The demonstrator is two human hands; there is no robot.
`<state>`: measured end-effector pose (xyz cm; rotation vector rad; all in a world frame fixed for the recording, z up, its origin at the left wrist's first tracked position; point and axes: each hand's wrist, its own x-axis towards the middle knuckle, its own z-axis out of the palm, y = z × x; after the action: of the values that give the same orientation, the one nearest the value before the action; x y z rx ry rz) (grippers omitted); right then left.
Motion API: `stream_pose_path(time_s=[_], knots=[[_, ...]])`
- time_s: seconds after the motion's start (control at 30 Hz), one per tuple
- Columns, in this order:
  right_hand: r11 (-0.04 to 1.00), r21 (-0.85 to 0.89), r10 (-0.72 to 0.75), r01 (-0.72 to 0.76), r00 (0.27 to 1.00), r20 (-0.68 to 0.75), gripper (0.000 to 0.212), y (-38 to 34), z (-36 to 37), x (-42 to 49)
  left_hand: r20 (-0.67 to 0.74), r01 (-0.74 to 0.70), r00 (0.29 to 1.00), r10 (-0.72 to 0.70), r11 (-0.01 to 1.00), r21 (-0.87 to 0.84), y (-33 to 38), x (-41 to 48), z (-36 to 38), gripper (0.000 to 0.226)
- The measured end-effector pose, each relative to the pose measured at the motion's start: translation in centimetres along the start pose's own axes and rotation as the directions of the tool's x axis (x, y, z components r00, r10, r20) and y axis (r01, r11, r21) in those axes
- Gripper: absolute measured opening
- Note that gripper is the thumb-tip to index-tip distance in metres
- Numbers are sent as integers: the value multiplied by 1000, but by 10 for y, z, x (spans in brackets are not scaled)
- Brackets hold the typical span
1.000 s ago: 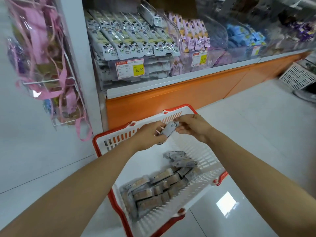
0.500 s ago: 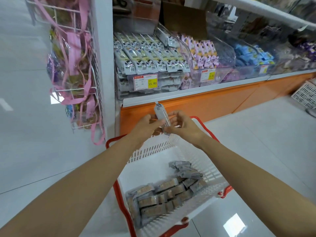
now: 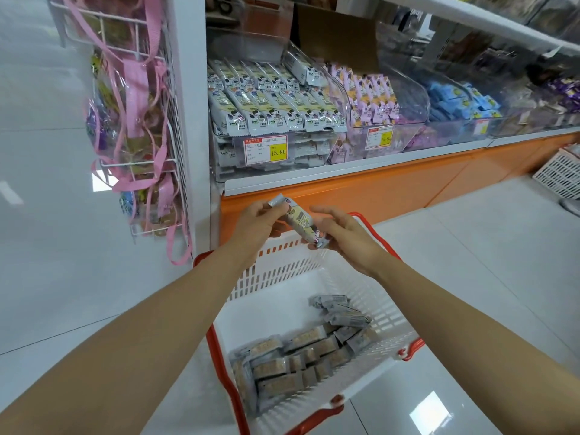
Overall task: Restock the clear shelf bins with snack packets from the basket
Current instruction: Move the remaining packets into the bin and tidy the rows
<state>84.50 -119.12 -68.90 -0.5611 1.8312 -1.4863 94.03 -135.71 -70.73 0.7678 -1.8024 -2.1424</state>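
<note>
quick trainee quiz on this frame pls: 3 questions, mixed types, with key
1. True or false: the left hand and right hand both hold one snack packet.
2. The price tag on the leftmost clear bin reads: A 15.80, B 9.90, C 25.00.
3. Fill in: the white basket holding the other packets has a ____ rim.
Key: 1 true; 2 A; 3 red.

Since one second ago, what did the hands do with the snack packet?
Both hands raised the snack packet from the far rim of the basket toward the shelf and turned its printed face up. The left hand and right hand kept gripping its ends. The packet pile and shelf bins stayed put.
</note>
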Motion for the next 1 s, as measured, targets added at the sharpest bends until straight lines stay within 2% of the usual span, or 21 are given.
stream_pose_path(time_s=[0.1,0.17,0.23,0.33,0.4,0.5,0.53,0.6,0.67,0.77,0.87,1.0], knots=[[976,-186,-116,113,993,-9,45,3,-3,-6,-84,10,996,-6,999,39,-2,0,-1,26],[939,-298,-178,174,984,11,42,5,-4,-7,-109,16,994,-11,999,46,-2,-3,0,26],[915,-340,-231,219,973,4,36,6,-8,-6,-97,5,995,-2,999,33,1,-8,1,25],[914,-313,-291,259,955,-60,32,0,-15,-5,30,-18,999,16,997,81,10,-17,3,15],[933,-211,-321,291,939,-125,35,-6,-16,-5,154,-14,988,-14,984,175,16,-23,5,6],[935,-159,-350,318,903,-248,34,-12,-13,-6,284,39,953,-109,970,239,20,-29,12,6],[933,-169,-354,318,897,-267,30,-12,-12,-6,302,56,944,-131,968,243,20,-29,16,12],[933,-181,-347,310,909,-232,17,-11,-11,-6,300,77,942,-151,967,244,20,-28,21,26],[930,-207,-337,303,929,-154,14,-9,-10,-8,288,79,948,-139,974,211,22,-29,24,35],[913,-261,-339,314,939,-55,26,-8,-10,-10,214,92,969,-121,986,141,25,-28,23,44],[897,-314,-332,310,943,-16,38,-13,-10,-14,174,79,979,-102,988,135,29,-26,22,51],[818,-423,-423,390,906,17,52,-29,-11,-17,173,17,984,-30,997,80,39,-25,26,49]])
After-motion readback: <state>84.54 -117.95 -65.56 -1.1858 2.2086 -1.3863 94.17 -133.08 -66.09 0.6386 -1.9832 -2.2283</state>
